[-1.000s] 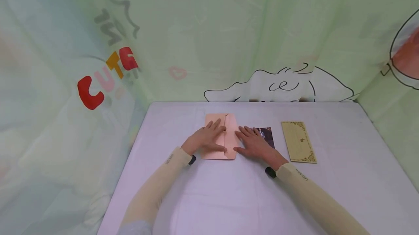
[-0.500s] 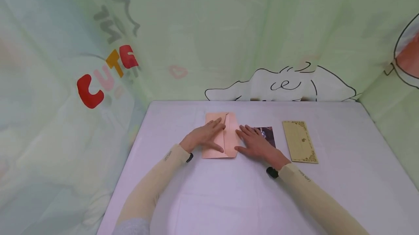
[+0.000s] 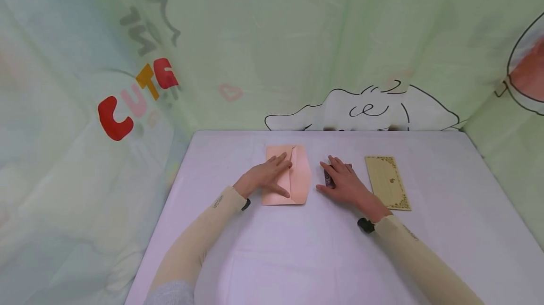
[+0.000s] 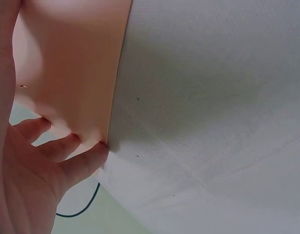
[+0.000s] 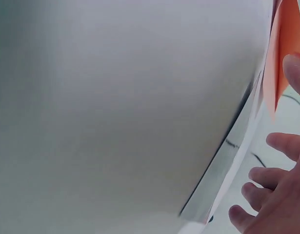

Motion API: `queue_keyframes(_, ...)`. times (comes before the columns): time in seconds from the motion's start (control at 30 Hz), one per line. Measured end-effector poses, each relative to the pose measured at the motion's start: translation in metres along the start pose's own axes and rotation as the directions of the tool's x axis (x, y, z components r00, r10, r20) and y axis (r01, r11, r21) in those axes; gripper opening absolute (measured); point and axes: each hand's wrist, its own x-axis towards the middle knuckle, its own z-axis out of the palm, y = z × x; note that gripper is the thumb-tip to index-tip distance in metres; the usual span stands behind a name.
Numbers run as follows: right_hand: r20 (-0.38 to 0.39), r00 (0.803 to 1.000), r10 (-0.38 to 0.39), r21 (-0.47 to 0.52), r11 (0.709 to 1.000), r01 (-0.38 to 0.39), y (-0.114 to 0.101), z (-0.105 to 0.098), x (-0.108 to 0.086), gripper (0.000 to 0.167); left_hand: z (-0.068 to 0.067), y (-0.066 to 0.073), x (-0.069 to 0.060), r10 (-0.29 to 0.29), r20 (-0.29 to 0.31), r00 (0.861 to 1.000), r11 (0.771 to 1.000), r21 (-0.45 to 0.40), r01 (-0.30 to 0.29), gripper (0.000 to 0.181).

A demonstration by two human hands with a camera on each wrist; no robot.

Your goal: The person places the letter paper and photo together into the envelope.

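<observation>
A pink paper envelope (image 3: 301, 180), its flap unfolded to the right, lies on the table. My left hand (image 3: 268, 175) rests on the envelope's left part with the fingers spread. In the left wrist view the fingertips (image 4: 98, 146) touch the envelope's surface near its edge. To the right of the envelope my right hand (image 3: 345, 184) is over a small dark printed picture (image 3: 329, 179) and covers most of it. The right fingers are apart and fairly straight in the right wrist view; whether they touch the picture cannot be told. The envelope's flap (image 5: 286, 36) shows close to the right thumb.
A pale wooden-looking rectangular card (image 3: 387, 183) with ornamental corners lies right of my right hand. The table (image 3: 289, 253) has a pale cloth, and printed curtains (image 3: 263, 50) rise behind it and at both sides.
My right hand has moved off the envelope's right edge and to the right, over the dark picture. The freed flap stands out farther right. The left hand has stayed on the envelope.
</observation>
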Motion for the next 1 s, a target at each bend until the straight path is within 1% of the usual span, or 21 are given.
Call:
queue_keyframes(0.2,-0.027,1.000,0.012,0.019,1.000,-0.012,0.013,-0.004,-0.006,0.079,0.001,0.000,-0.001,0.004,-0.005,1.000,1.000,-0.015,-0.004,0.103)
queue_keyframes(0.33,-0.021,0.999,0.039,0.019,0.999,-0.039,0.023,-0.008,-0.010,0.080,0.001,0.000,-0.002,-0.001,-0.003,1.000,1.000,-0.014,0.001,0.103)
queue_keyframes(0.57,-0.024,0.997,0.073,-0.013,0.997,-0.073,0.048,-0.017,-0.015,0.082,0.000,0.001,-0.001,0.002,-0.006,1.000,1.000,0.004,-0.002,0.102)
queue_keyframes(0.7,-0.010,0.994,0.107,-0.028,0.994,-0.107,0.060,-0.018,-0.015,0.081,-0.001,0.002,-0.002,0.004,-0.006,1.000,1.000,0.000,-0.004,0.101)
queue_keyframes(0.87,0.013,0.988,0.156,-0.022,0.988,-0.155,0.067,-0.017,-0.016,0.081,-0.002,0.003,-0.002,0.007,0.005,1.000,1.000,-0.005,-0.007,0.101)
queue_keyframes(1.0,0.013,0.988,0.155,-0.024,0.988,-0.154,0.068,-0.018,-0.016,0.077,-0.002,0.002,-0.001,0.010,0.009,1.000,1.000,-0.010,-0.010,0.101)
